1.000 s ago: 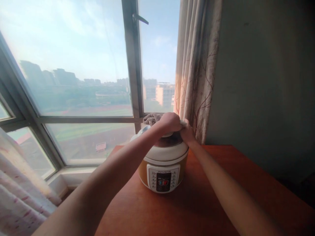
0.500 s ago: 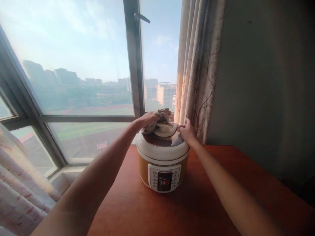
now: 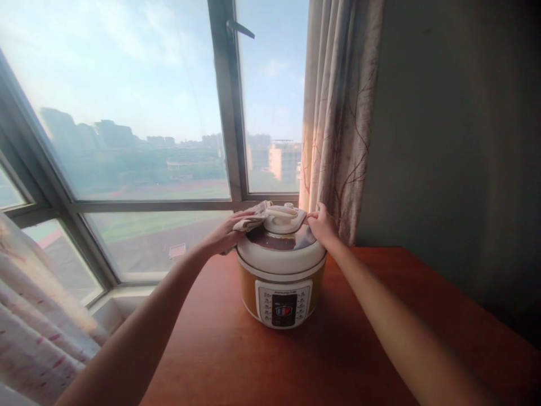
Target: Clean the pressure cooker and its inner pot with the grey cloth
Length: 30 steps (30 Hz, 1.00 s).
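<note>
A white and gold electric pressure cooker [image 3: 280, 263] stands upright on the table, its control panel facing me. Its lid has a dark glossy top and a raised cream handle [image 3: 285, 220] in the middle. My left hand [image 3: 226, 232] is closed on a folded beige cloth [image 3: 252, 221], which it presses against the left side of the lid. On the other side, my right hand [image 3: 323, 226] has its fingers closed at the right end of the lid handle. The fingertips there are small and partly hidden.
The brown wooden table [image 3: 363, 338] extends to both sides of the cooker. Behind it rise a large window with a grey frame [image 3: 228, 113] and a pale curtain [image 3: 333, 124]. Another curtain [image 3: 38, 332] hangs at lower left, beside the window sill [image 3: 122, 301].
My left hand has moved the cloth left and down, off the handle and onto the left part of the lid. The handle's top is now uncovered. My right hand stays in place.
</note>
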{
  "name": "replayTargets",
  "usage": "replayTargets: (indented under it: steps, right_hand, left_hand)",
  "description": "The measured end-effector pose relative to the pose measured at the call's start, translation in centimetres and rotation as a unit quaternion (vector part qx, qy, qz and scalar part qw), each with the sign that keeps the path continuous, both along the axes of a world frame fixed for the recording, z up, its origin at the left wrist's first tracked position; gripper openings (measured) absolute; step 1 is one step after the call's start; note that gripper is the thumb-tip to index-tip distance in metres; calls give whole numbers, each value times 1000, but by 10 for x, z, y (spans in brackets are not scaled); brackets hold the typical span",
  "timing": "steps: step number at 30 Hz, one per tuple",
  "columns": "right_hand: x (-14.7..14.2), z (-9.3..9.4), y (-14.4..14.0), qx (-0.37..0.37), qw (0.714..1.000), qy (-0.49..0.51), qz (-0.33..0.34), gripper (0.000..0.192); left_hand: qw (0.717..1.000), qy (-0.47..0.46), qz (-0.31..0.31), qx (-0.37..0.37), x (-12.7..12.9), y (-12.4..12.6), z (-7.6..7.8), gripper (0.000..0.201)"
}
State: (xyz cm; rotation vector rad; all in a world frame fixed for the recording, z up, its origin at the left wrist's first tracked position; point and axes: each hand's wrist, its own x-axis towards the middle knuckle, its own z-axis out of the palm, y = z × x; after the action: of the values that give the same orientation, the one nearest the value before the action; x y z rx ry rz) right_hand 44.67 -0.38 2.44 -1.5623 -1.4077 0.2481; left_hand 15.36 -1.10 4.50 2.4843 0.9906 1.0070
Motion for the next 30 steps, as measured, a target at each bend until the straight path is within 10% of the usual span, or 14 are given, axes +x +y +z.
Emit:
replayTargets:
  steps: [10,30]
  right_hand:
    - [3,-6,5,9,1000,-4,1,61]
    - [8,-11,9,7,1000,-28,-3,65]
  left_hand:
    - [988,118,27,97,20,-60,-4,56]
    - [997,65,2,41,36,-4,19,55]
